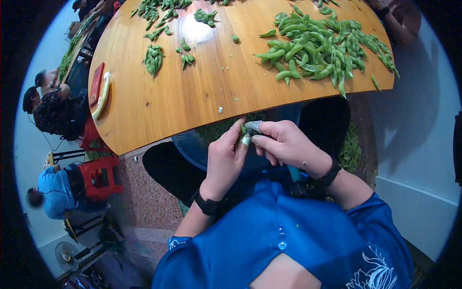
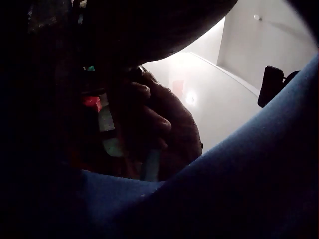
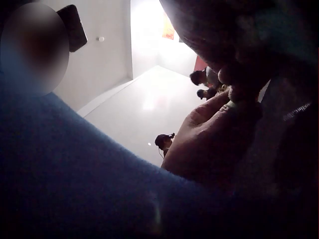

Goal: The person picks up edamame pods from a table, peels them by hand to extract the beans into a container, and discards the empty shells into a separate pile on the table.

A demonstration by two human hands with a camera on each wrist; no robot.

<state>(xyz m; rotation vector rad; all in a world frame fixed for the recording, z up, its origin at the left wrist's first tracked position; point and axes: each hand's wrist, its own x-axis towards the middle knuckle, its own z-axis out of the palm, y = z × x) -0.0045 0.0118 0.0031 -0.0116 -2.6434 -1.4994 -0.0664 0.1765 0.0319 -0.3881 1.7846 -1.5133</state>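
In the head view my left hand (image 1: 224, 156) pinches a green soybean pod (image 1: 244, 129) between thumb and fingers, just past the table's near edge. A pale band wraps the left thumb. My right hand (image 1: 284, 143) meets it from the right, its curled index finger and thumb at the same pod. A grey wrapping (image 1: 252, 126) covers the tip of that index finger. Most of the pod is hidden by the fingers. Both wrist views are dark. The left wrist view shows curled fingers (image 2: 157, 122); the right wrist view shows a hand (image 3: 212, 119) with fingertips together.
A large heap of pods (image 1: 317, 45) lies on the wooden table (image 1: 202, 96), with smaller clusters (image 1: 153, 60) to the left. A red phone-like object (image 1: 96, 84) lies near the left edge. Below the hands sits a blue basin (image 1: 190, 149) with green bits. People sit by red stools (image 1: 101, 178).
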